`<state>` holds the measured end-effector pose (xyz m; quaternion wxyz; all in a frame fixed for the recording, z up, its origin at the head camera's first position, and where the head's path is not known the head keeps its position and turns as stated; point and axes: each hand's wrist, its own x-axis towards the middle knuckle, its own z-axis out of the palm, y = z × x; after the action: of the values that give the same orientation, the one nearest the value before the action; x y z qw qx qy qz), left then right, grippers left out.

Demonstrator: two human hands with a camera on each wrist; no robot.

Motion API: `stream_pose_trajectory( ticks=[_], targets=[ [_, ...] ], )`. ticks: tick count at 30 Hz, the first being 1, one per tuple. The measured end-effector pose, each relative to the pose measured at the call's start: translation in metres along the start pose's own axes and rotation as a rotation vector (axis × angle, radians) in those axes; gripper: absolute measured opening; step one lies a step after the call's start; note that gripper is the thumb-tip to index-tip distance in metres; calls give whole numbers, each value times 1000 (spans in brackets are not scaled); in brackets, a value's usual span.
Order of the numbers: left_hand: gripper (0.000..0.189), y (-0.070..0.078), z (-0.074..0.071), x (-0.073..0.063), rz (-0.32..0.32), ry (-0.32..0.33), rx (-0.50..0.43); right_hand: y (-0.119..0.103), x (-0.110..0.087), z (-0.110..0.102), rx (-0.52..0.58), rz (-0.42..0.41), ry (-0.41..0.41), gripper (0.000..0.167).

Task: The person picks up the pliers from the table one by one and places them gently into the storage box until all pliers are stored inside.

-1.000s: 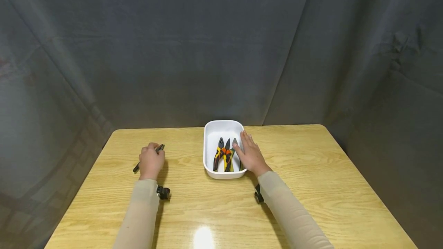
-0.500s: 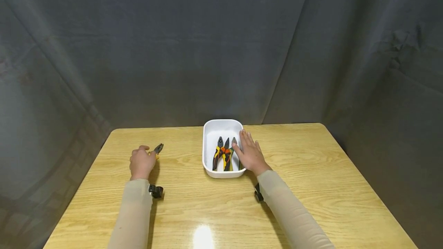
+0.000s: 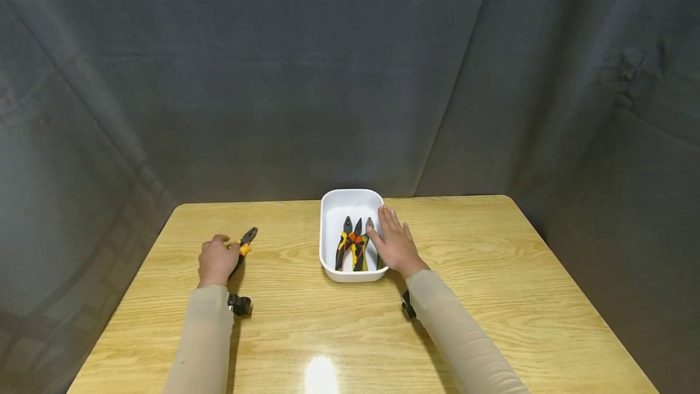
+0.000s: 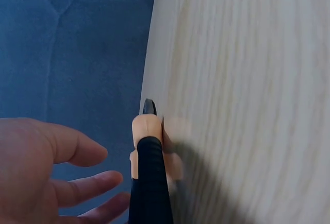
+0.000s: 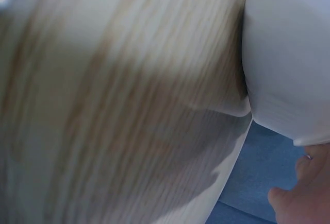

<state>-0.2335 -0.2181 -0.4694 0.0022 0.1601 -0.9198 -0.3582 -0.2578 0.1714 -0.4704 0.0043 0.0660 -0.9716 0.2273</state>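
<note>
On the left of the table lies a pair of pliers (image 3: pixel 245 248) with dark metal jaws and yellow-and-black handles. My left hand (image 3: pixel 217 261) is just left of it. In the left wrist view, the loosely bent fingers of my left hand (image 4: pixel 31 175) are beside the pliers (image 4: pixel 147 128), with a gap at the upper finger. My right hand (image 3: pixel 400 251) rests on the right rim of a white plastic bin (image 3: pixel 350 201), fingers straight and thumb over the inside. The right wrist view shows the bin's outer wall (image 5: pixel 289 54) and part of my right hand (image 5: pixel 309 193).
Inside the bin lie black-and-yellow pliers (image 3: pixel 342 248), orange-and-yellow pliers (image 3: pixel 358 248) and grey-jawed pliers with green handles (image 3: pixel 369 224), partly behind my right thumb. The wooden table (image 3: pixel 306 321) ends at a dark cloth backdrop (image 3: pixel 273 78).
My left hand has let go of the pliers and moved left away from them, uncovering their yellow handles. The pliers stay about where they were. My right hand stays on the bin.
</note>
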Motion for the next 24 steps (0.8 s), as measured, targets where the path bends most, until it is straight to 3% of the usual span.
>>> stream_pose_trajectory(
  ticks=[16,24],
  targets=[
    [49,-3,-1,-3,-59,-21,42,3,-1,-1,-2,-12,19,72],
    [42,-8,0,-2,-50,4,73,2,-2,0,2,-3,21,72]
  ],
)
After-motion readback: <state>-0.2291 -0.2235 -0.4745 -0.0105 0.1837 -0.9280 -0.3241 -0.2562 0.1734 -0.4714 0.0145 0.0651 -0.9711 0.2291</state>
